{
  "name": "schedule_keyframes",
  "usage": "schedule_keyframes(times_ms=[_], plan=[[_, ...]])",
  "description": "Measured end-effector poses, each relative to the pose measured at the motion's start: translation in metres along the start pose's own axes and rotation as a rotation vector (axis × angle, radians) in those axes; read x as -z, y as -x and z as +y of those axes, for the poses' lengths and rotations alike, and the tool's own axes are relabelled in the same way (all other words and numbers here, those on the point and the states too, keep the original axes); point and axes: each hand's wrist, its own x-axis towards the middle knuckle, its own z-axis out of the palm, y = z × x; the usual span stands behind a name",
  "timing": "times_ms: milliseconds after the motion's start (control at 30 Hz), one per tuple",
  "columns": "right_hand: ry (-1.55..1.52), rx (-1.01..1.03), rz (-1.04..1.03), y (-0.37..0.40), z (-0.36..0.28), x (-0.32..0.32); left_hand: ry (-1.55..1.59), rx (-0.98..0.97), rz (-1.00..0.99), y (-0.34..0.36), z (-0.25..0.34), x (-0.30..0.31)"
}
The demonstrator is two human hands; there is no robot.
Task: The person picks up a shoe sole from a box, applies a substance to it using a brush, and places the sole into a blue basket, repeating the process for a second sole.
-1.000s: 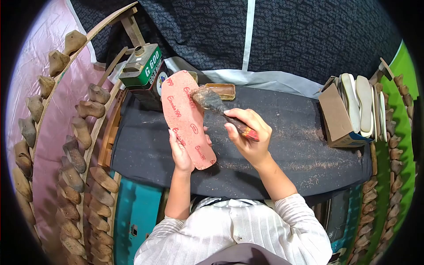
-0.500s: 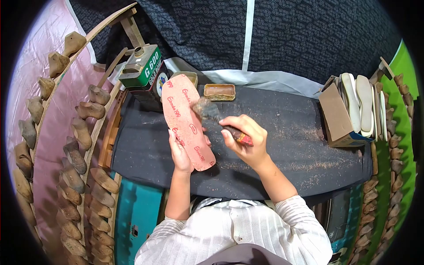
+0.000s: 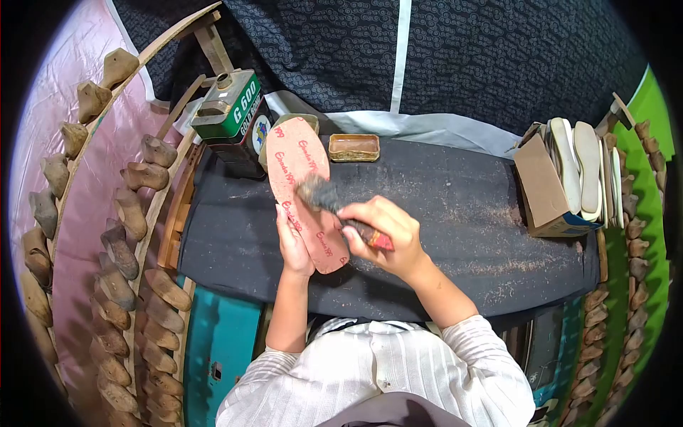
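My left hand (image 3: 294, 243) grips a pinkish insole board (image 3: 311, 238) by its left edge and from beneath. Red lettering is printed across the board, which is held up over the table. In my right hand (image 3: 386, 235) is a brush (image 3: 371, 235) with a red-tipped handle. Its dark, worn bristles lie over the middle of the board, and they appear to touch its surface. The fingers of my left hand under the board are mostly hidden.
A green and black can (image 3: 231, 121) stands at the back left, near a shallow tan tray (image 3: 353, 148). A cardboard box (image 3: 546, 186) of pale soles (image 3: 588, 167) is at the right. Crumbs litter the dark tablecloth (image 3: 441, 213). Racks of wooden shoe lasts (image 3: 114, 295) flank both sides.
The brush and my right hand have moved left and slightly down, further over the board. The board has shifted slightly to the right in my left hand.
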Motion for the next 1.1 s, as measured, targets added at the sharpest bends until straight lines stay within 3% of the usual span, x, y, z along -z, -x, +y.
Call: schedule_keyframes(times_ms=[167,300,367,433,500,567,633,667,733,767,867,967,1100], plan=[[-0.03,-0.012,-0.026,0.002,-0.004,0.006,0.012,0.002,0.012,-0.003,0.003,0.006],[0.034,0.053,0.134,-0.012,-0.003,-0.002,-0.021,0.01,-0.118,0.003,0.003,0.004],[0.043,0.026,0.094,-0.01,-0.003,-0.001,0.042,-0.017,-0.309,0.002,0.001,0.007],[0.05,0.003,0.056,-0.006,-0.004,0.004,0.091,-0.009,-0.253,0.0,0.001,0.005],[-0.003,-0.037,-0.122,-0.001,-0.006,0.013,-0.003,-0.034,0.016,0.001,0.006,-0.006],[0.004,-0.021,-0.139,-0.003,-0.007,0.015,0.039,-0.049,0.099,0.0,0.006,-0.007],[-0.033,-0.018,-0.039,-0.002,-0.005,0.014,0.016,-0.039,-0.178,0.002,0.01,0.003],[-0.02,-0.002,-0.013,-0.003,-0.005,0.014,0.015,-0.04,-0.179,0.0,0.009,0.006],[0.003,0.039,0.029,-0.008,-0.005,0.009,0.085,-0.064,-0.382,-0.004,0.005,0.011],[0.024,0.075,0.069,-0.009,-0.005,0.006,0.085,-0.064,-0.383,-0.004,0.003,0.011],[0.016,0.079,0.011,-0.005,-0.005,-0.001,0.082,0.011,0.006,-0.004,-0.001,0.001],[-0.013,0.067,-0.044,0.0,-0.01,-0.001,0.012,0.034,-0.138,-0.01,-0.003,0.013],[-0.066,0.044,-0.122,0.001,-0.013,0.006,-0.009,0.044,-0.088,-0.011,-0.002,0.016]])
